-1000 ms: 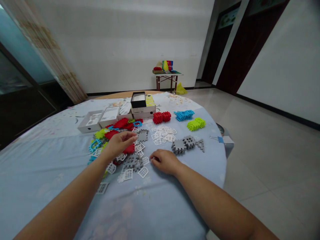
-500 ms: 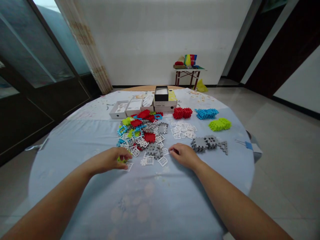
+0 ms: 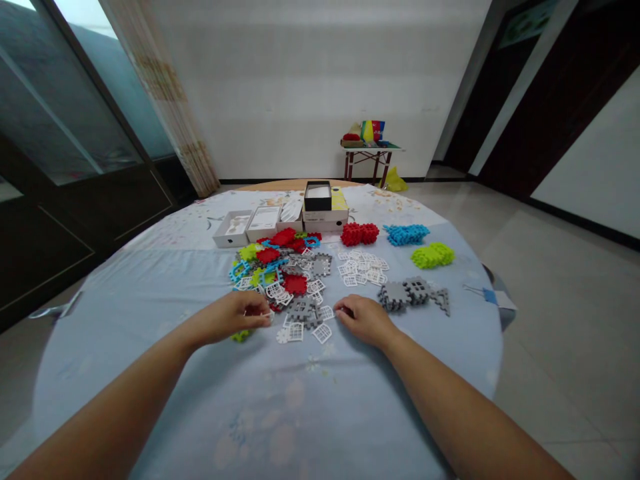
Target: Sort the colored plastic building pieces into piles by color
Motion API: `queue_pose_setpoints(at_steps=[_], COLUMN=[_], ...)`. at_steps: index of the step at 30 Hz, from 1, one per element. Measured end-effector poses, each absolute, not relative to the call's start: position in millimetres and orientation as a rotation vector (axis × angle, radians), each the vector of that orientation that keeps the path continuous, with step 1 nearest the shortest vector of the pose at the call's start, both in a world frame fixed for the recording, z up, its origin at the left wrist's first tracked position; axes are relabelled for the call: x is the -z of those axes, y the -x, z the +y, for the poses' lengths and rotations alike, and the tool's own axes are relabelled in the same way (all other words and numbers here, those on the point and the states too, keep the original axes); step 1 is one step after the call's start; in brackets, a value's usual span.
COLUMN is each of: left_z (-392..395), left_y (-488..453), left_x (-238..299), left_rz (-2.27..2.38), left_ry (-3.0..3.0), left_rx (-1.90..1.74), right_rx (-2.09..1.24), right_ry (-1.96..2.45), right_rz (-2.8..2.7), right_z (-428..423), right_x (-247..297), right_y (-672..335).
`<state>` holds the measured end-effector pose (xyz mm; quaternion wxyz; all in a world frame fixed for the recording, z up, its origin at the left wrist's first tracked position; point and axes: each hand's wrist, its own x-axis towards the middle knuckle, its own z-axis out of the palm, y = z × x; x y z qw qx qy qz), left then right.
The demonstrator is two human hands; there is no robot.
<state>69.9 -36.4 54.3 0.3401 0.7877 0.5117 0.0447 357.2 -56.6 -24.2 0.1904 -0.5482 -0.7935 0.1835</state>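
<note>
My left hand (image 3: 240, 315) is at the near left side of a mixed pile of plastic building pieces. Its thumb and fingers pinch a white lattice window piece (image 3: 271, 317), mostly covered by the fingers. A lime-green piece (image 3: 241, 335) lies just below that hand. My right hand (image 3: 364, 318) rests on the cloth right of the pile, fingers curled; whether anything is inside is hidden. Close to its fingertips lies another white window piece (image 3: 327, 313). Grey notched panels (image 3: 303, 309) and a white window piece (image 3: 323, 333) are between the hands.
Beyond the right hand are white window pieces (image 3: 363, 268), linked grey panels (image 3: 415, 292), and red (image 3: 359, 234), blue (image 3: 407, 234) and lime-green stacks (image 3: 433, 255). Open white boxes (image 3: 233, 229) and a black box (image 3: 318, 196) stand behind the pile.
My left hand has closed on the white window piece, lifted it off the cloth and moved slightly right toward the pile. My right hand stays by the pile. The view has tilted slightly.
</note>
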Motion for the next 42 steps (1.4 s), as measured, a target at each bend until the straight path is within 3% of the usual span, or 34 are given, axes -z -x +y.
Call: queue_pose_setpoints(at_steps=[9,19,30,42], left_z=[17.4,71.3,21.8,-18.6], left_y=[-160.4,-240.4,-160.8,-122.1], left_x=[-56.5,-27.4,-26.0,-41.4], left_rz=[1.203,1.100,1.159,1.149], left_ry=[-1.888,-1.732,-1.877,-2.014], left_rx=[-0.605,-0.697,-0.745,-0.366], right_rx=[-0.525,-0.523,-0.521,-0.504], right_ry=[1.532,1.503,1.499,1.487], right_rz=[-2.198,-2.199,-2.217,-2.210], right_z=[-55.8,-53.8,-53.4,-53.5], right_x=[25.4,26.3,26.0,31.2], right_y=[-357.6,-357.9,-359.3,-359.2])
